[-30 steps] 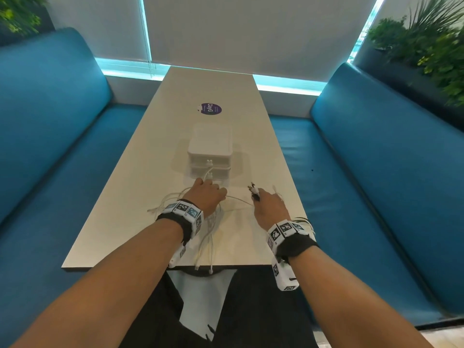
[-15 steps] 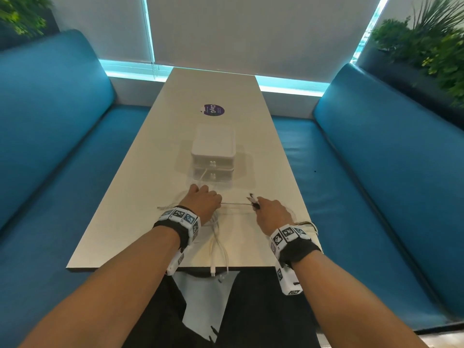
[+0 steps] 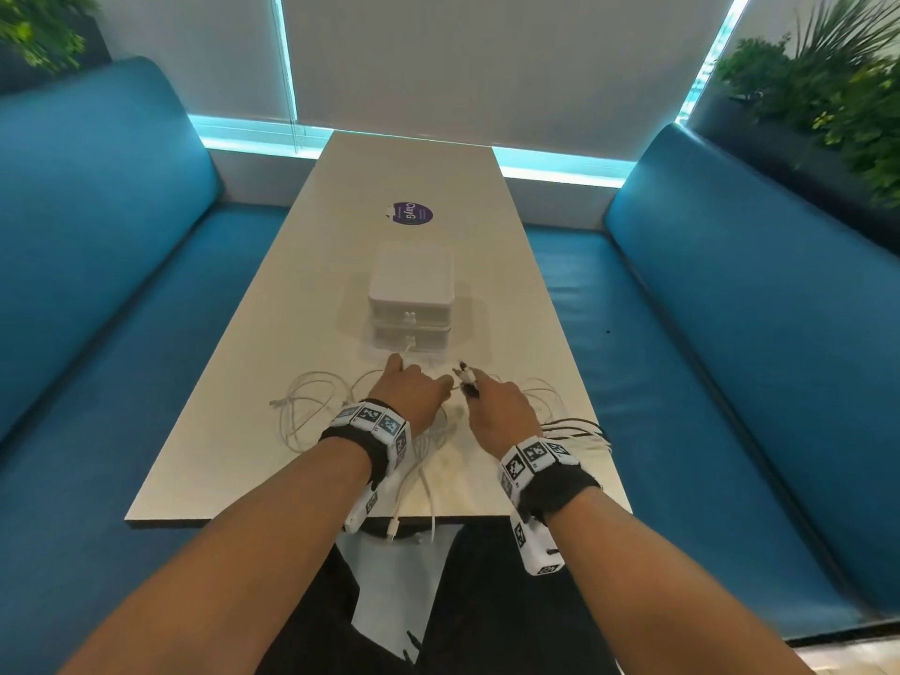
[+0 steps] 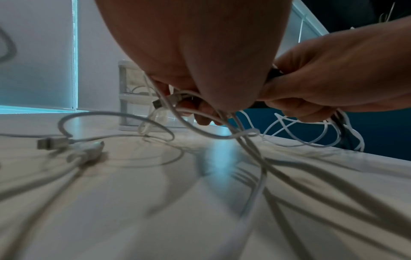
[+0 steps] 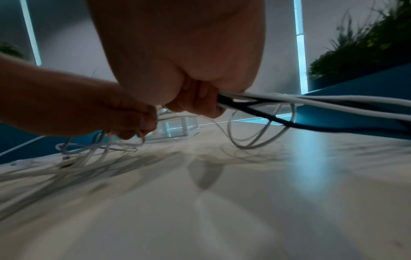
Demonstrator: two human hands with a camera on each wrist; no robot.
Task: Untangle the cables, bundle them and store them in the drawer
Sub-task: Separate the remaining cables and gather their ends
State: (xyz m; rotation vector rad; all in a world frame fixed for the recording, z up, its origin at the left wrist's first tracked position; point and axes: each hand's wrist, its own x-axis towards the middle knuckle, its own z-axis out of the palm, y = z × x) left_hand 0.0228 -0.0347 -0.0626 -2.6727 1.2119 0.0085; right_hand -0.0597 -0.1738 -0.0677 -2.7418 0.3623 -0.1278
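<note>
Tangled white cables (image 3: pixel 311 406) lie in loops on the near end of the white table (image 3: pixel 243 431), with some ends hanging over its front edge. My left hand (image 3: pixel 414 392) grips white cable strands (image 4: pixel 200 130) just in front of the drawer unit. My right hand (image 3: pixel 496 411) holds a bunch of white and black cables (image 5: pixel 311 105), with connector ends (image 3: pixel 465 375) sticking up past its fingers. The two hands nearly touch. A small white two-drawer unit (image 3: pixel 411 304) stands behind them, both drawers closed.
A purple round sticker (image 3: pixel 412 214) sits farther up the table. Blue padded benches (image 3: pixel 121 285) run along both sides. Plants (image 3: pixel 828 90) stand behind the right bench. Cable loops (image 3: pixel 574 426) spill toward the table's right edge.
My hands have come together from a stretched-apart position, so the strand between them is slack. The loops on the left have spread out wider on the table.
</note>
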